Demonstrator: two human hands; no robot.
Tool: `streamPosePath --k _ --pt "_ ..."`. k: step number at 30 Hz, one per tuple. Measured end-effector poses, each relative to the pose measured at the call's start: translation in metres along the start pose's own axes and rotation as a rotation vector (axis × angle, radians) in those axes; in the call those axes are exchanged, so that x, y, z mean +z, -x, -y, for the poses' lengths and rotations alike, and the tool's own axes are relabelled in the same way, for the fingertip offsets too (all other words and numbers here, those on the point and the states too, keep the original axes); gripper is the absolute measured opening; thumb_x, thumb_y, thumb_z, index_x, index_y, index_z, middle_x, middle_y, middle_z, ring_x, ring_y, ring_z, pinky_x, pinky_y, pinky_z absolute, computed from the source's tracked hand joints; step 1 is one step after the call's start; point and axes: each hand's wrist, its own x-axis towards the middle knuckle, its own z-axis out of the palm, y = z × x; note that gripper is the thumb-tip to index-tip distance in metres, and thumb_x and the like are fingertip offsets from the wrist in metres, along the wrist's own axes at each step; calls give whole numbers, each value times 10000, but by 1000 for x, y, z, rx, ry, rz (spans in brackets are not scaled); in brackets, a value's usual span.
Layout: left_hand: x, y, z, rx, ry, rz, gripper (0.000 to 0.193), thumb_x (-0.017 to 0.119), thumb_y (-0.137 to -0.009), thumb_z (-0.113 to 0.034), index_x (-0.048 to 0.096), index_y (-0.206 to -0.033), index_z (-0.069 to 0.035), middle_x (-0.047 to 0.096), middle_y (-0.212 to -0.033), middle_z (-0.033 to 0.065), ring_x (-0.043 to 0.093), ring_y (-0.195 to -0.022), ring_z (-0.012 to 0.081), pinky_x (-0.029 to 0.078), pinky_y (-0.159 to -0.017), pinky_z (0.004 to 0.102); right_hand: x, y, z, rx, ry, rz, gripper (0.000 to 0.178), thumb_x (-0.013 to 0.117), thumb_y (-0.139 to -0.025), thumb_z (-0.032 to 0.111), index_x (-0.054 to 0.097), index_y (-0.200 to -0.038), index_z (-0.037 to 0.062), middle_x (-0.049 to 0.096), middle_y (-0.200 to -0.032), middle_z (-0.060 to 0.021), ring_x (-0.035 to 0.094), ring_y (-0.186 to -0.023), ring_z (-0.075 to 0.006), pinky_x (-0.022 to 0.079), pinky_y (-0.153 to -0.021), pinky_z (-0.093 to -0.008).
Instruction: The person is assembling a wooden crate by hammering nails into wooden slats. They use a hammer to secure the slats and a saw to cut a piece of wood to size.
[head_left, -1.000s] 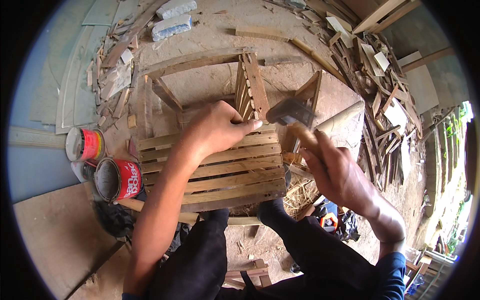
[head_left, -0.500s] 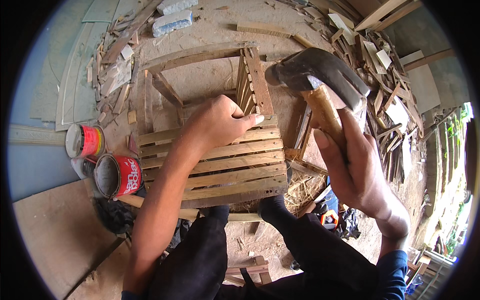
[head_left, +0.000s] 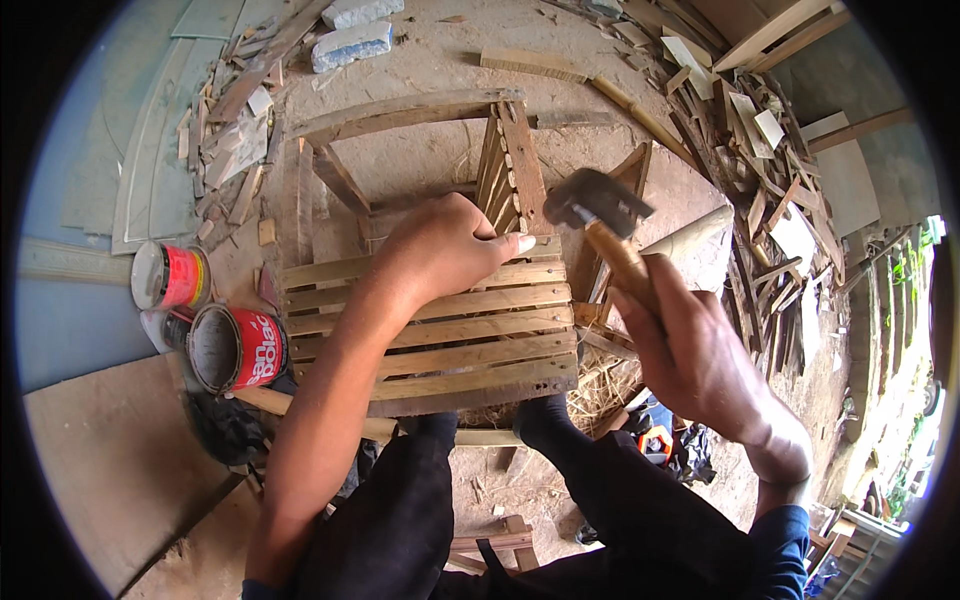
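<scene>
A wooden chair frame stands in front of me, its slatted seat (head_left: 480, 322) made of narrow strips with gaps between them. My left hand (head_left: 447, 245) is closed at the far edge of the seat, thumb stretched along the farthest slat (head_left: 546, 246). Whatever its curled fingers grip is hidden behind the hand. My right hand (head_left: 695, 345) is wrapped around the wooden handle of a claw hammer (head_left: 600, 203). The hammer's dark head is in the air beside the chair's upright, right of my left thumb.
Two red tins (head_left: 238, 348) stand left of the seat. Scrap wood (head_left: 765, 190) is heaped at the right, with more pieces at the far left. A pale block (head_left: 352, 46) lies at the back. My legs are below the near seat edge, by straw on the ground.
The hammer has come down and away from me, its head moving nearer the slat's right end. My left hand stays in the same place on the seat.
</scene>
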Motion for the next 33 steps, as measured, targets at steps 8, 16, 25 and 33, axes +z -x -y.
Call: streamPosePath --k 8,16,25,33 --pt "1 0 -1 2 -13 -34 555 715 -910 -410 600 -594 31 348 -495 48 341 -511 110 337 -505 355 -3 3 6 -1 38 70 273 552 -1019 84 428 -1207 -70 613 -616 -256 679 -590 -448 479 -476 -517" --pt "1 1 -1 -17 45 -23 493 718 -895 -362 596 -633 38 363 -502 89 348 -505 149 360 -522 385 3 5 4 -55 -54 -23 304 576 -1005 91 434 -1221 -69 634 -669 -282 669 -623 -480 495 -509 -529" --pt "1 3 -2 18 4 -77 510 708 -887 -395 633 -596 17 559 -559 231 575 -515 353 476 -609 458 7 6 8 23 140 19 251 588 -1004 116 450 -1151 -32 622 -638 -249 649 -588 -471 482 -500 -541" --pt "6 -4 10 166 50 -115 485 720 -865 -393 659 -629 26 572 -591 257 599 -531 371 480 -603 462 3 7 10 -119 1 -1 391 552 -1001 78 427 -1339 -76 664 -739 -250 686 -615 -427 533 -547 -470"
